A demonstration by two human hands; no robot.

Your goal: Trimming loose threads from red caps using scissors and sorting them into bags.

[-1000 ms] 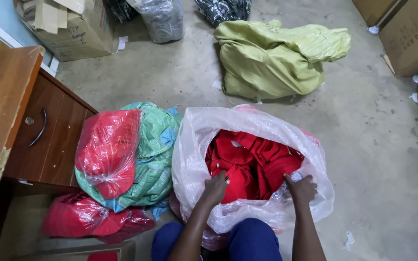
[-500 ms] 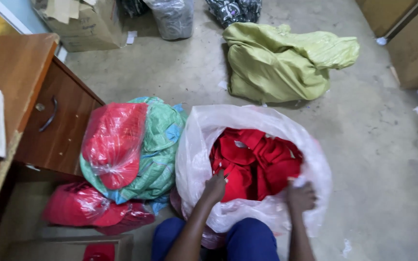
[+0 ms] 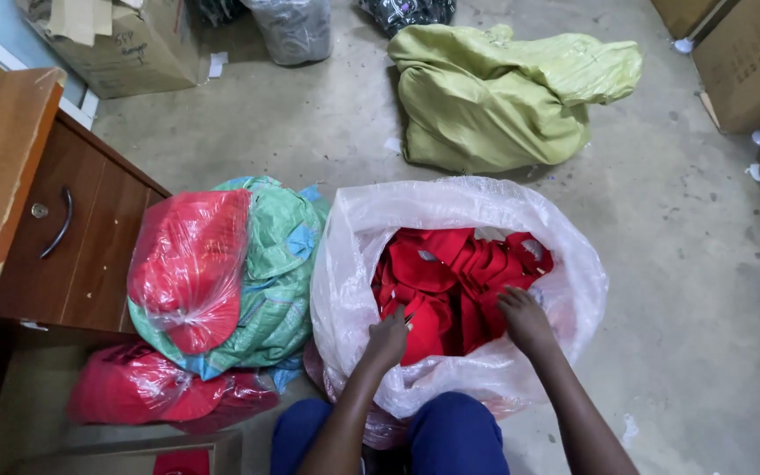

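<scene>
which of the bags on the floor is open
The big clear plastic bag of red cloth, which both hands reach into; the others are closed.

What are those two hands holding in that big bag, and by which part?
Both the left hand and the right hand are on the red fabric items inside the clear plastic bag, near their front edge; a closed grip cannot be told.

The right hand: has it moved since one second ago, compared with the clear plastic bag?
Yes. The right hand moved from the clear plastic bag's near rim inward, onto the red cloth pieces.
</scene>
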